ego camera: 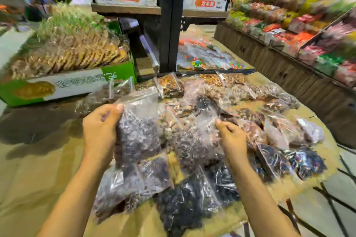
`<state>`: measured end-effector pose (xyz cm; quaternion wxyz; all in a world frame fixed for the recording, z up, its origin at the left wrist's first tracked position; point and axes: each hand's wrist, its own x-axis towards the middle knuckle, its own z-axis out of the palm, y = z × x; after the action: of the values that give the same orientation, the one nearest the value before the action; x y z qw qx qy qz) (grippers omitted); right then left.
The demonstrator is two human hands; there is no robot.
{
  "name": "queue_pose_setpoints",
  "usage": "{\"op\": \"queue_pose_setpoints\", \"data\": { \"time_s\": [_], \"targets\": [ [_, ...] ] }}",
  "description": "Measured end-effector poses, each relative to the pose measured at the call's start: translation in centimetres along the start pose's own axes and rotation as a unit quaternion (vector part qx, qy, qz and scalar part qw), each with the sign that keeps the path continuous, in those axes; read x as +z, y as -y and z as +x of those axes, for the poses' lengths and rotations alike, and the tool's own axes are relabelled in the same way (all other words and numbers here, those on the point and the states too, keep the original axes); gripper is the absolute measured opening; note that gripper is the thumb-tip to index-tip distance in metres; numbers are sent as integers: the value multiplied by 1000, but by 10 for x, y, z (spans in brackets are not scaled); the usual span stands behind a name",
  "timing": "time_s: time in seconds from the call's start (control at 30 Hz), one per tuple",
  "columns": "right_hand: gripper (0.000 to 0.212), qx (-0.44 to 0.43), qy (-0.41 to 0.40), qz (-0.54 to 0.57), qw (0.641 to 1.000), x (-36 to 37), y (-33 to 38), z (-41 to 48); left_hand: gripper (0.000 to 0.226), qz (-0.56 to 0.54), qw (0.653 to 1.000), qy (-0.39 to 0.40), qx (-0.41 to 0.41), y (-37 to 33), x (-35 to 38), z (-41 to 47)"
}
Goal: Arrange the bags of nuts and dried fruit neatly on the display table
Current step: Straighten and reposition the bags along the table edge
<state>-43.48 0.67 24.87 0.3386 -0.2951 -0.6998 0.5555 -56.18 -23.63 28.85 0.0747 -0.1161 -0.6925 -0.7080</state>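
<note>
Currently left hand point(100, 129) grips a clear bag of dark dried fruit point(138, 131) by its left side, bag lifted upright above the heap. Right hand point(231, 136) pinches the plastic of a neighbouring bag point(194, 140) resting on the pile, fingers closed on it. Many more bags point(192, 194) lie overlapping across the middle and right edge of the paper-covered desk point(38, 169). Green and white box point(63, 84) of baked snacks sits at the far left corner. View blurred; contents hard to identify.
</note>
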Motion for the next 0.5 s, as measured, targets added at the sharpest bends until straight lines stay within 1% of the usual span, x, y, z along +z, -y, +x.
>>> {"op": "queue_pose_setpoints", "data": {
  "time_s": [0.03,0.1,0.17,0.2,0.27,0.3,0.33,0.37,0.4,0.43,0.47,0.5],
  "targets": [
    [39,9,18,-32,999,3,-14,2,26,-12,1000,-2,-9,0,-7,-2],
    [42,12,60,-130,990,7,-41,5,29,-26,999,-5,-18,-2,-17,-9],
    [45,8,90,-228,969,4,-67,7,26,-43,999,-9,-20,-4,-25,-17],
    [47,19,99,-252,962,2,-74,6,23,-48,999,-9,-21,-4,-29,-20],
    [50,50,102,-245,963,-3,-72,1,19,-53,998,-9,-24,-4,-34,-23],
    [43,55,97,-232,966,-3,-64,-2,20,-54,998,-8,-26,-4,-36,-25],
    [26,58,85,-230,968,-2,-53,-7,23,-56,998,-6,-26,-4,-38,-28],
    [4,47,74,-241,966,-1,-43,-11,27,-57,998,-2,-26,-4,-39,-30],
    [19,28,72,-266,961,2,-29,-17,33,-57,998,7,-27,-5,-40,-33],
    [37,1,92,-275,957,4,-17,-24,37,-57,998,16,-31,-6,-41,-36],
    [49,-14,127,-249,960,8,-1,-34,40,-60,997,26,-32,-7,-42,-38],
    [61,-19,191,-205,960,14,14,-44,40,-62,997,36,-38,-7,-44,-39]
  ]
}}
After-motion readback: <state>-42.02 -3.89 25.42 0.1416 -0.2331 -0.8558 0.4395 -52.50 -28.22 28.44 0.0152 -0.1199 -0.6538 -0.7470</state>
